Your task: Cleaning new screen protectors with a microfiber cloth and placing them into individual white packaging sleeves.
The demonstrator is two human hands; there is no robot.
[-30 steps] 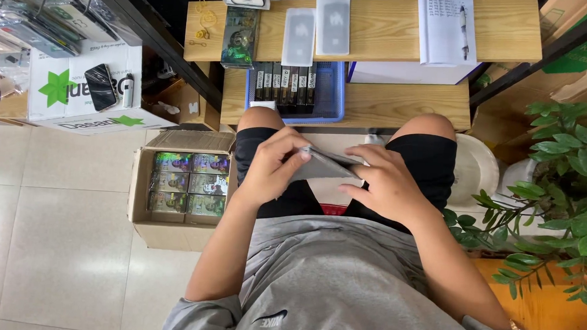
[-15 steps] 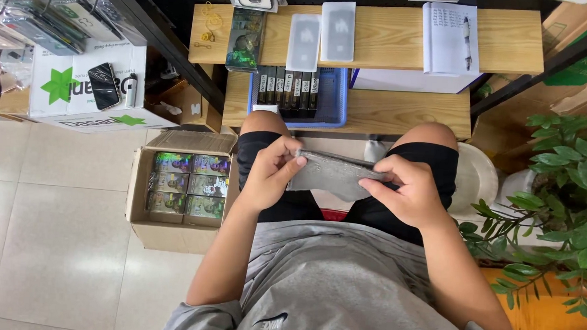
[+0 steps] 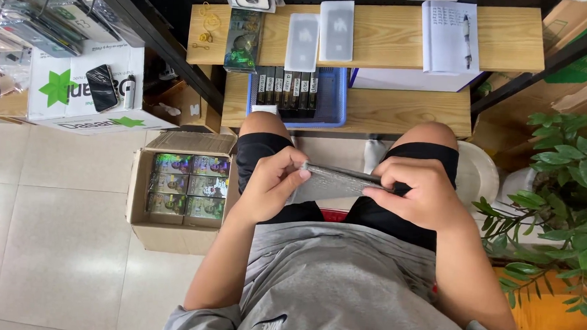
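Both hands meet over the lap of a seated person, forearms bent in from either side. The left hand (image 3: 272,184) curls its fingers and thumb around the near end of a flat grey case (image 3: 336,182), its grip clamped on that end, thumb tip pressing the top face. The right hand (image 3: 416,191) covers the other end, knuckles up, its grip closed over the case so the far edge is hidden under the fingers. The case lies level between the two grips, above the knees and black shorts. Left of the left grip, on the floor, an open cardboard box (image 3: 144,227) holds rows of shiny packets (image 3: 189,184) packed side by side. Ahead of the grips, past the knees, a blue basket (image 3: 333,103) sits on the lower wooden surface (image 3: 403,110) and holds a row of dark slim boxes (image 3: 287,90) standing on edge. On the upper wooden surface (image 3: 380,35) beyond it lie two pale flat sleeves (image 3: 319,36), a dark printed packet (image 3: 243,42), and a notepad (image 3: 447,36) with a pen on it. Farther left of the left grip, a white carton with green stars (image 3: 76,97) carries a black phone (image 3: 102,88). Right of the right grip, a leafy green plant (image 3: 573,186) stands near a white stool (image 3: 477,174). The floor (image 3: 48,239) is pale tile.
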